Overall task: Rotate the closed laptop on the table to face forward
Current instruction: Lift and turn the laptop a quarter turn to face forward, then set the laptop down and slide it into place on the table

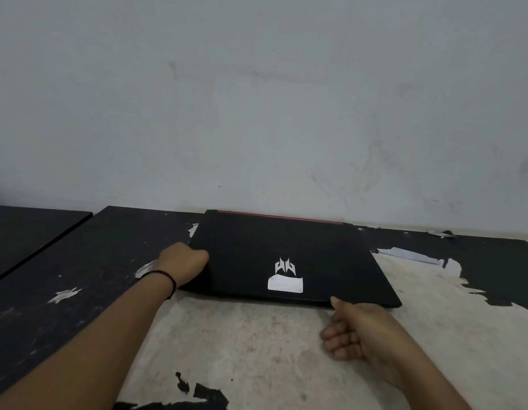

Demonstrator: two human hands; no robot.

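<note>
— While the closed laptop (289, 258) lies flat on the table (257, 344) near the wall (257, 99), slightly askew, who holds it?
— The left hand (183, 263) curls shut on its left edge; the right hand (354, 329) is loosely open, thumb touching the near edge.
— The risk?
— One-sided pulling could scrape it over the peeling surface.

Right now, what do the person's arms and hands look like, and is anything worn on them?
Both forearms are bare, with no sleeves in view. The left hand has a thin black band round its wrist. The right hand wears no band, ring, watch or glove that shows.
</note>
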